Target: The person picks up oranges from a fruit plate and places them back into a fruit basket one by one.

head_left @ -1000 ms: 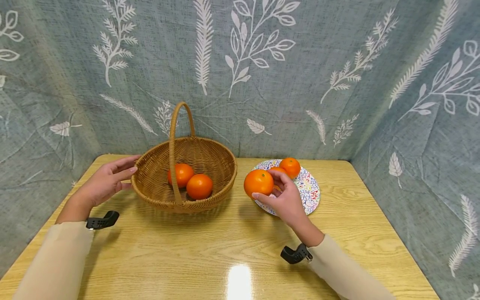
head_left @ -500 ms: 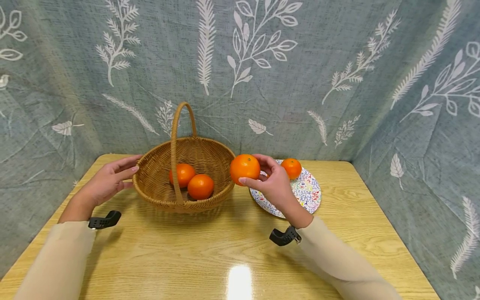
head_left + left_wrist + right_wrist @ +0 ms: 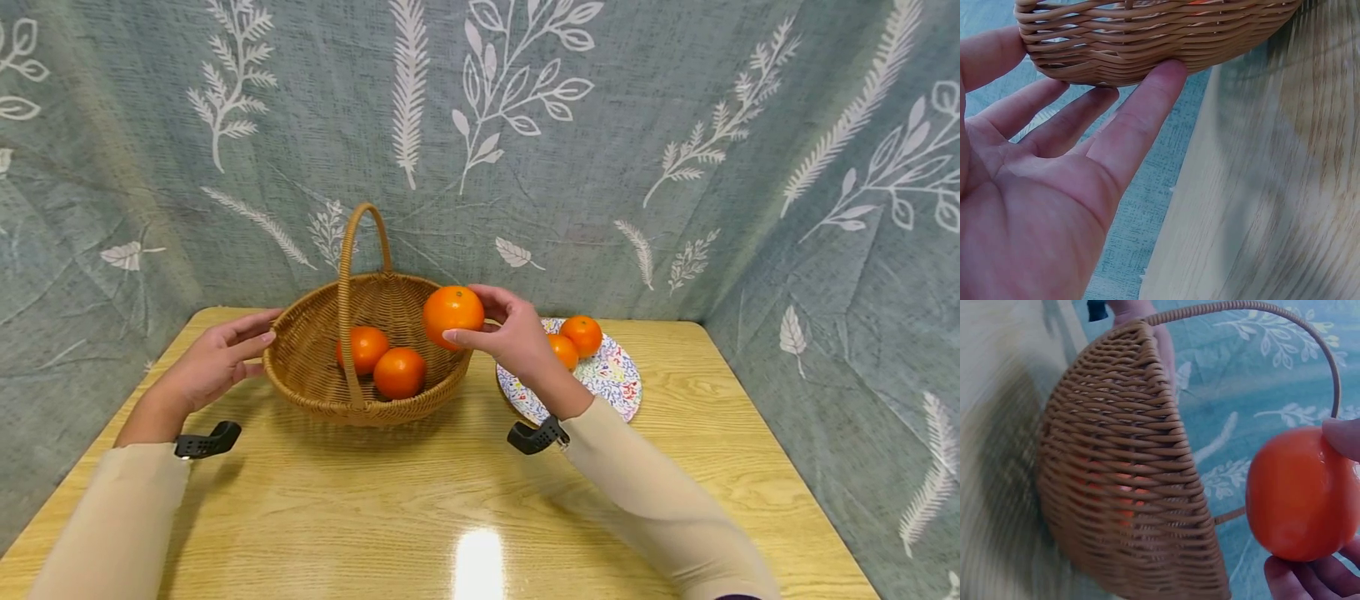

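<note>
In the head view my right hand (image 3: 513, 337) holds an orange (image 3: 452, 315) between thumb and fingers, at the right rim of a wicker basket (image 3: 300, 379). The right wrist view has the same orange (image 3: 1300, 494) apart from the woven wall, on the handle side. Two more oranges lie inside the basket, one (image 3: 400, 373) in front of the other (image 3: 369, 348). My left hand (image 3: 217, 362) touches the basket's left side with nearly straight fingers; in the left wrist view a fingertip (image 3: 1169, 72) rests against the weave.
A patterned plate (image 3: 618, 383) on the right bears two oranges, a rear one (image 3: 582, 336) and a nearer one (image 3: 564, 352) partly behind my right hand. The basket's tall handle (image 3: 347, 300) arches over its middle. A leaf-print curtain (image 3: 525, 208) hangs behind the wooden table (image 3: 375, 508).
My right hand has carried the orange leftward and up from over the plate to the basket's right rim. The left hand has stayed at the basket's side.
</note>
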Motion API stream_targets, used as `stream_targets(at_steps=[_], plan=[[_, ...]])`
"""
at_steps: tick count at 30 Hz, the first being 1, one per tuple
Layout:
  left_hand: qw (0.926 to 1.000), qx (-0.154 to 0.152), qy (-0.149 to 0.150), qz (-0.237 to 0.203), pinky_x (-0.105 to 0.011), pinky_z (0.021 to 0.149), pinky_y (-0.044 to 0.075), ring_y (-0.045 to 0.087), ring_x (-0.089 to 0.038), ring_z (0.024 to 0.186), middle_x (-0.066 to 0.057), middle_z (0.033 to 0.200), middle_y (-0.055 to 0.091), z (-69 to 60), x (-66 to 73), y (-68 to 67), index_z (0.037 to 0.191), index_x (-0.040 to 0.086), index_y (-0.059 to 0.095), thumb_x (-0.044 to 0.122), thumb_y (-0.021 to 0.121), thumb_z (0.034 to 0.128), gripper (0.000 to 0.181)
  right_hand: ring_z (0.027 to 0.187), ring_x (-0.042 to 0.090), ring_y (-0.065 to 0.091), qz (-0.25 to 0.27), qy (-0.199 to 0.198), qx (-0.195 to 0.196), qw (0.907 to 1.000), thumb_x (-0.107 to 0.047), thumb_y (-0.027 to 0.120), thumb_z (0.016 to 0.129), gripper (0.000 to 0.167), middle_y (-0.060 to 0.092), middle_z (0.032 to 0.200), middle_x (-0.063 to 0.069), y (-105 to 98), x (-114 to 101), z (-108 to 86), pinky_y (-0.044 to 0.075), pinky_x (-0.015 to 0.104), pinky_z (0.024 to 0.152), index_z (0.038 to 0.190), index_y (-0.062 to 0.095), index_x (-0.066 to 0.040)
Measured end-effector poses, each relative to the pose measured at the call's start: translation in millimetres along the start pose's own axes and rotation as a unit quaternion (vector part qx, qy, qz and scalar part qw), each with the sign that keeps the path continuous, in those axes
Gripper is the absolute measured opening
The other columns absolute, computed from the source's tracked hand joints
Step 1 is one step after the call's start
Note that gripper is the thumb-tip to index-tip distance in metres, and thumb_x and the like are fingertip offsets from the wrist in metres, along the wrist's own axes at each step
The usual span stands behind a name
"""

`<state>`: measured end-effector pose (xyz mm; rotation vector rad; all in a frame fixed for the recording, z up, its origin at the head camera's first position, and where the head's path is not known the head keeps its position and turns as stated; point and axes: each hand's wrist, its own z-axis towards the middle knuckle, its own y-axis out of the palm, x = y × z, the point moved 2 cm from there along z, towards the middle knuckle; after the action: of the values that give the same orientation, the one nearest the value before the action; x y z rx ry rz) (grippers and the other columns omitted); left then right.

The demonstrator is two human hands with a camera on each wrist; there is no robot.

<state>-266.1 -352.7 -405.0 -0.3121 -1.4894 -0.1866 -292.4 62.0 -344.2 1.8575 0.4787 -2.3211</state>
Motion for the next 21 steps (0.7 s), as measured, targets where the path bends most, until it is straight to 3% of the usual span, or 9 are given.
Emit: stream_targets(at_steps=[15,21], plan=[[0.9999,0.002,0.007,-0.01,-0.019,0.086,0.059,0.063,0.005,0.116,0.019,0.136,0.055,-0.8,0.1,0.7,0.163,-0.001,0.019,0.015,0.046,0.1107,0.061,0.114,0.019,0.069,-0.033,0.009,-0.011,0.9993,-0.024,0.09,0.08,0.064,0.07,0.128,0.003,22.6,-3.0,38.8,0.06,0.032,0.093,0.137,0.064,-0.014],[1.0,0.003,0.006,-0.003,-0.021,0.086,0.06,0.062,0.005,0.117,0.018,0.136,0.055,-1.1,1.5,0.8,0.163,-0.002,0.019,0.016,0.047,0.1106,0.062,0.111,0.018,0.068,-0.058,0.035,-0.006,0.9976,-0.027,0.092,0.078,0.065,0.071,0.124,0.003,30.9,-2.4,52.8,0.059,0.032,0.093,0.136,0.065,-0.014]])
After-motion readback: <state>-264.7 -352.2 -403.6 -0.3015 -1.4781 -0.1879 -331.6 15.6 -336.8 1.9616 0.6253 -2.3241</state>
